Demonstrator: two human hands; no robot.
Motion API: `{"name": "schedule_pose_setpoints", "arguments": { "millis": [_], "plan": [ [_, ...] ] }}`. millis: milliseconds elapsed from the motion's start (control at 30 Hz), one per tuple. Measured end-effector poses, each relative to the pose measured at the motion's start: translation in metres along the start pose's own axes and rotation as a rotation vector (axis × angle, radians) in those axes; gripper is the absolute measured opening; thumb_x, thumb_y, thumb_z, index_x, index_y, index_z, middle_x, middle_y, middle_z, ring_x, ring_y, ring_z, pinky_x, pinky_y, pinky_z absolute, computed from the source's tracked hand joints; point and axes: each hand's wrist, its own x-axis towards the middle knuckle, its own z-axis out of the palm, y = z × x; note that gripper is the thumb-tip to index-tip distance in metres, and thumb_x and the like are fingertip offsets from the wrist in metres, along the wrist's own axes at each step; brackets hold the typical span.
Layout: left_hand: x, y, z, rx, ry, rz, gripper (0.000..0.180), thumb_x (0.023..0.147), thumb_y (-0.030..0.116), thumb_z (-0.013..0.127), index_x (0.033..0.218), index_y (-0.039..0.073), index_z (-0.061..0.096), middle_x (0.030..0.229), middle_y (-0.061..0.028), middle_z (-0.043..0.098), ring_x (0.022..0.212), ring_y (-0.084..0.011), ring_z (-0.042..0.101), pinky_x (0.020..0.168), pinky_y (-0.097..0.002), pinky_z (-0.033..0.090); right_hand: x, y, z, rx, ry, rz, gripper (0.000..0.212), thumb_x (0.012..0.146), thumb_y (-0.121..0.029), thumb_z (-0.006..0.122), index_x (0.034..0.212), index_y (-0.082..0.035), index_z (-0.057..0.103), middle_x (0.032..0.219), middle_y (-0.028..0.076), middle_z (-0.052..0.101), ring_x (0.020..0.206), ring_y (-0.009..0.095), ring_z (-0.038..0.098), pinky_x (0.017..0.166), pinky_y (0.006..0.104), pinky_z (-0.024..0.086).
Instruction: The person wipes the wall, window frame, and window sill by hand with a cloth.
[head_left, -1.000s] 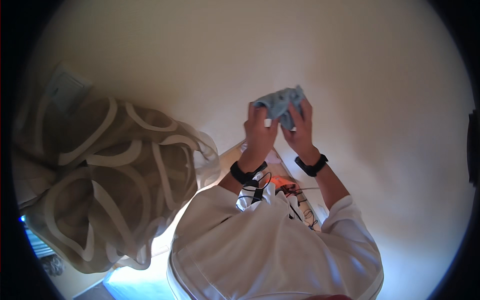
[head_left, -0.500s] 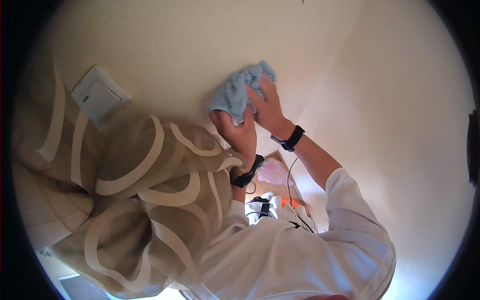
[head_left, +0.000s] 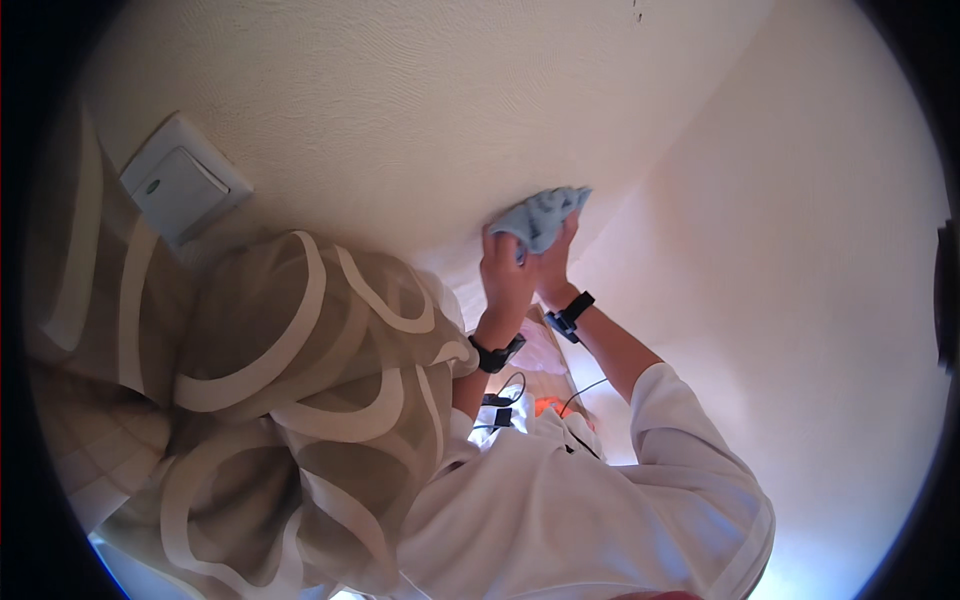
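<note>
White cotton-like long-sleeved top (head_left: 560,510): soft, creased, fills the lower centre; sleeves pushed up toward the elbows.

Beige curtain with broad cream looping bands (head_left: 270,400): woven fabric, hanging in heavy rounded folds at the left, overlapping the left forearm.

Thin black cable with small black clip (head_left: 500,405): lies against the chest of the top, below the wrists.

Black wristbands: one on the left wrist (head_left: 497,354), one on the right wrist (head_left: 570,315); matte, strap-shaped.

Left hand (head_left: 505,275): raised, fingers curled shut around the lower left edge of the cloth, knuckles toward the camera.

Right hand (head_left: 553,265): raised just beside the left and touching it, fingers closed on the cloth from beneath; fingertips hidden in the folds.

Pale blue crumpled cleaning cloth (head_left: 540,215): soft, nubbly, bunched into an irregular wad; gripped by both hands and pressed against the wall near the corner where two wall faces meet.

Cream textured wall (head_left: 420,110): fine ripple-pattern surface, matte; the adjoining face to the right is smoother and brightly lit.

White square plastic rocker wall switch (head_left: 182,190): glossy, rounded corners, mounted on the wall at upper left, well apart from the cloth.
</note>
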Motion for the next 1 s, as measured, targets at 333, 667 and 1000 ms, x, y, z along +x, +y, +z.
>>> {"name": "schedule_pose_setpoints", "arguments": {
  "millis": [333, 667, 1000],
  "plan": [
    [0.057, 0.075, -0.026, -0.209, 0.372, 0.111, 0.041, 0.085, -0.006, 0.06, 0.123, -0.006, 0.044, 0.12, -0.0161, 0.049, 0.113, -0.0256, 0.052, 0.091, -0.0365, 0.047, 0.115, -0.114, -0.039, -0.204, 0.141, -0.685, 0.067, 0.057, -0.011, 0.08, 0.121, -0.017, 0.061, 0.123, 0.013, 0.047, 0.122, 0.04, 0.045, 0.095, 0.0479, 0.046],
    [0.027, 0.028, -0.006, -0.089, 0.333, 0.3, 0.038, 0.083, -0.004, 0.065, 0.117, -0.006, 0.049, 0.117, -0.0158, 0.05, 0.107, -0.0269, 0.054, 0.088, -0.0392, 0.047, 0.076, -0.081, -0.038, -0.136, 0.241, -0.599, 0.056, 0.059, -0.012, 0.08, 0.113, -0.013, 0.063, 0.123, 0.01, 0.049, 0.123, 0.038, 0.045, 0.095, 0.0457, 0.046],
    [-0.026, -0.021, 0.011, -0.115, 0.06, 0.018, 0.033, 0.069, -0.003, 0.072, 0.099, 0.001, 0.058, 0.1, -0.016, 0.056, 0.097, -0.0357, 0.052, 0.08, -0.0443, 0.045, -0.012, 0.004, -0.035, -0.219, -0.017, -0.304, 0.071, 0.059, -0.003, 0.078, 0.125, -0.012, 0.054, 0.125, 0.014, 0.047, 0.123, 0.041, 0.044, 0.099, 0.0479, 0.043]
  ]
}}
